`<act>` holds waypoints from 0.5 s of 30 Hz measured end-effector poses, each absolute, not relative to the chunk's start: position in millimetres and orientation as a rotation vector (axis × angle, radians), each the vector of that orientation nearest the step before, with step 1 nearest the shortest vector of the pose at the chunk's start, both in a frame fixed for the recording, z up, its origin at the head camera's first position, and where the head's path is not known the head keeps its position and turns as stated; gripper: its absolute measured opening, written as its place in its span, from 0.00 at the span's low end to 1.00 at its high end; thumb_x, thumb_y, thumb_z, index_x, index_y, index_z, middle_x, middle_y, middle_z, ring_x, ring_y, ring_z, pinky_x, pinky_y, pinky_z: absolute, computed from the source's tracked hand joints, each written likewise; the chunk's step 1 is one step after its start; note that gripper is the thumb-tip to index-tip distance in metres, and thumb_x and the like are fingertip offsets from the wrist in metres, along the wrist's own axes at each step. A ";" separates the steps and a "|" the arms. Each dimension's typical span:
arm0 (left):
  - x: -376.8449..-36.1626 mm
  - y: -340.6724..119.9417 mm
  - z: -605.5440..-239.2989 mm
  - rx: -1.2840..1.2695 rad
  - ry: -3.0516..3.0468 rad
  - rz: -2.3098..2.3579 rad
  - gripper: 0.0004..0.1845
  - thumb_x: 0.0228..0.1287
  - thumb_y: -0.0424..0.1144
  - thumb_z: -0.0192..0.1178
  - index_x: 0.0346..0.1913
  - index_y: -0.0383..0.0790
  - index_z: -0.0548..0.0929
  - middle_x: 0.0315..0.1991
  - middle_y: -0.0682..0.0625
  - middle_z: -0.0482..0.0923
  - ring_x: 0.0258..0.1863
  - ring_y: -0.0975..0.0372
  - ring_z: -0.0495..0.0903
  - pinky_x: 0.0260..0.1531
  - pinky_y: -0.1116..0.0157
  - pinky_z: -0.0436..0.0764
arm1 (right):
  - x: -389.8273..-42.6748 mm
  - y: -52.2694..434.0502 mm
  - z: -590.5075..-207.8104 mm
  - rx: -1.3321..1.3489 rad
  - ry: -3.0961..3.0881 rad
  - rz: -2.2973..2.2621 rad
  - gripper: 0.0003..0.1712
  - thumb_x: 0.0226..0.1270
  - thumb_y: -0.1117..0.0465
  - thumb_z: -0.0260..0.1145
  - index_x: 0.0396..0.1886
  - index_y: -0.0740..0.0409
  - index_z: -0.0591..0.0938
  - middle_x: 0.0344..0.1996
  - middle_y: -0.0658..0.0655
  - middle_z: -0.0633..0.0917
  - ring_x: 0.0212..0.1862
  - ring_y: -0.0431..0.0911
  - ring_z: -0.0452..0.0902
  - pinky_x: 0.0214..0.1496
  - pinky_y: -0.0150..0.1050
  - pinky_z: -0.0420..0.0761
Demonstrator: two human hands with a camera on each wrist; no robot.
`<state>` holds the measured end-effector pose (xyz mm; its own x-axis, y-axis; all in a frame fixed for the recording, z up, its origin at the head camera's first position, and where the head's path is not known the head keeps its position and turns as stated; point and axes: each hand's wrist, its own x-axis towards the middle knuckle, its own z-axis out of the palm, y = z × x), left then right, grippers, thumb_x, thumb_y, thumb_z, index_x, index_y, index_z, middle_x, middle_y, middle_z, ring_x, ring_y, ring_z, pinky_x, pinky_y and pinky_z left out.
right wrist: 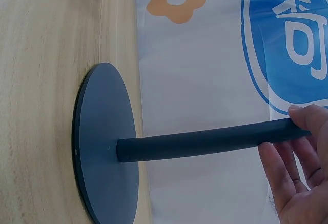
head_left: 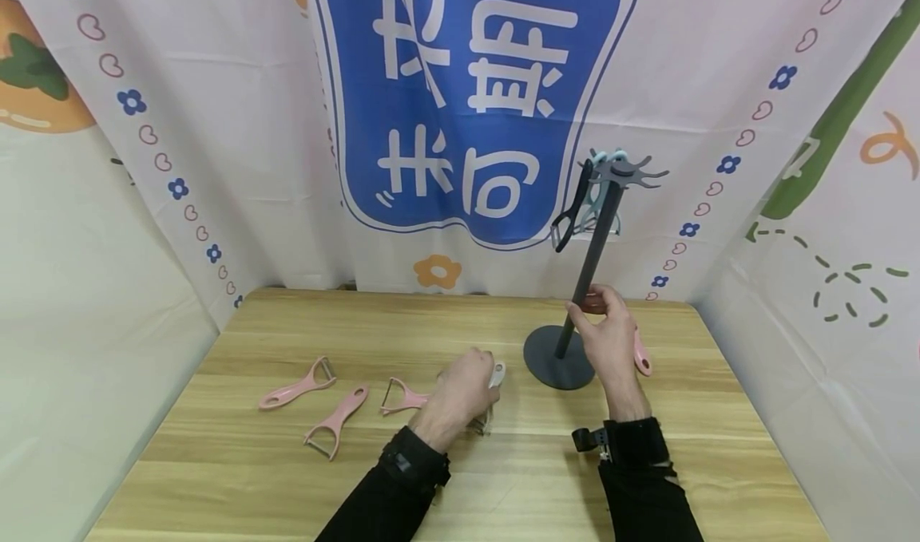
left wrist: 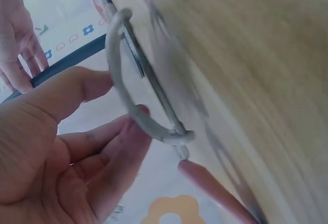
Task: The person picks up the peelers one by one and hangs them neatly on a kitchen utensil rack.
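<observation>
My left hand (head_left: 465,394) pinches a light grey Y-shaped peeler (left wrist: 117,75) close over the table, its handle end showing beyond the fingers in the head view. In the left wrist view, thumb and fingertips sit at the curved frame, with the blade on the far side. My right hand (head_left: 609,342) grips the dark pole (right wrist: 205,142) of an upright stand, thumb on one side and fingers on the other. From the hooks (head_left: 628,173) on top hang a black peeler (head_left: 573,207) and light blue peelers (head_left: 595,200).
Pink peelers lie on the table: one at the far left (head_left: 291,394), one in front of it (head_left: 338,422), another (head_left: 404,398) beside my left hand. A pink handle (head_left: 642,354) shows right of my right hand. A printed curtain (head_left: 266,231) hangs behind the table.
</observation>
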<state>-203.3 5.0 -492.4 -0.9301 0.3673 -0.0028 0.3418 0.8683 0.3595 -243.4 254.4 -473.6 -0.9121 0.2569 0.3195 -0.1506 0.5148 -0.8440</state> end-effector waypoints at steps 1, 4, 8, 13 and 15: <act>-204.5 4.4 -492.0 0.573 2.980 0.571 0.11 0.68 0.32 0.81 0.42 0.33 0.86 0.31 0.51 0.77 0.23 0.64 0.71 0.19 0.71 0.72 | -243.5 254.4 -473.7 -0.088 -2.354 1.370 0.21 0.86 0.62 0.76 0.71 0.64 0.85 0.62 0.69 0.89 0.65 0.64 0.89 0.63 0.50 0.85; -206.8 3.4 -489.6 0.592 3.017 0.612 0.12 0.68 0.32 0.79 0.47 0.30 0.88 0.35 0.47 0.81 0.26 0.63 0.73 0.20 0.70 0.75 | -243.5 254.5 -474.0 -0.090 -2.356 1.369 0.21 0.86 0.62 0.76 0.71 0.63 0.85 0.62 0.68 0.89 0.65 0.64 0.88 0.64 0.51 0.85; -208.2 2.9 -486.1 0.596 3.043 0.672 0.15 0.70 0.33 0.77 0.54 0.27 0.89 0.41 0.43 0.87 0.31 0.61 0.80 0.25 0.69 0.84 | -243.5 254.4 -474.4 -0.097 -2.359 1.357 0.21 0.85 0.62 0.77 0.71 0.63 0.85 0.62 0.68 0.90 0.64 0.63 0.89 0.62 0.48 0.85; -209.8 2.6 -482.9 0.586 3.090 0.761 0.18 0.73 0.34 0.77 0.59 0.28 0.90 0.49 0.40 0.92 0.39 0.54 0.91 0.36 0.61 0.96 | -242.7 254.0 -474.4 -0.100 -2.356 1.343 0.22 0.85 0.61 0.77 0.70 0.63 0.86 0.61 0.67 0.90 0.64 0.63 0.89 0.58 0.39 0.83; -210.4 2.5 -481.6 0.577 3.111 0.794 0.19 0.74 0.35 0.77 0.62 0.29 0.90 0.52 0.39 0.93 0.43 0.52 0.93 0.40 0.58 0.98 | -242.8 254.1 -474.4 -0.097 -2.353 1.344 0.21 0.84 0.62 0.78 0.70 0.63 0.86 0.61 0.67 0.91 0.64 0.63 0.89 0.58 0.38 0.82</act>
<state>-210.4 2.5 -481.6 -0.9305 0.3065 0.2007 0.3652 0.8196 0.4414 -242.8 254.1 -474.4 -0.9067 0.2658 0.3274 -0.1470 0.5285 -0.8361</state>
